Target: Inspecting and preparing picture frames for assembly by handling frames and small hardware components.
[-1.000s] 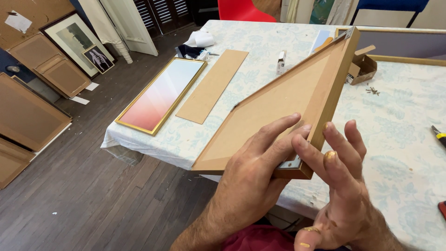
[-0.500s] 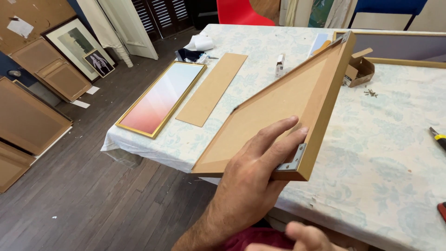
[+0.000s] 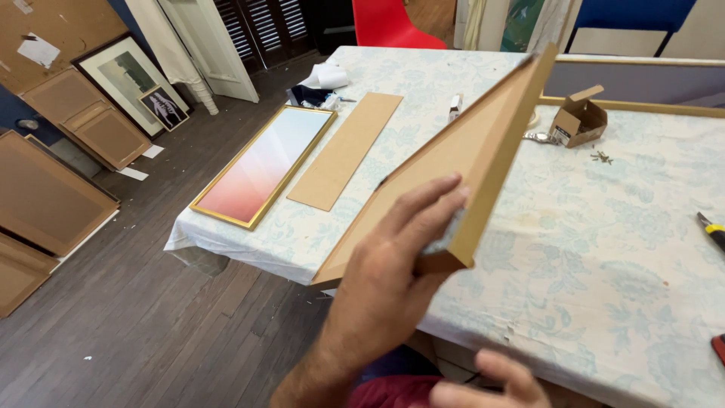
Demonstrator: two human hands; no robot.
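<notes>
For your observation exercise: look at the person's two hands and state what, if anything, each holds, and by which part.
The left hand grips the long wooden picture frame at its near bottom corner, fingers across the back. The right hand holds nothing.

A cloth-covered table (image 3: 604, 249) bears a gold-framed picture (image 3: 264, 162), brown board (image 3: 346, 149) and small carton (image 3: 578, 117).

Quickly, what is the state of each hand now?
Left hand: closed on the wooden frame.
Right hand: open, holding nothing.
</notes>
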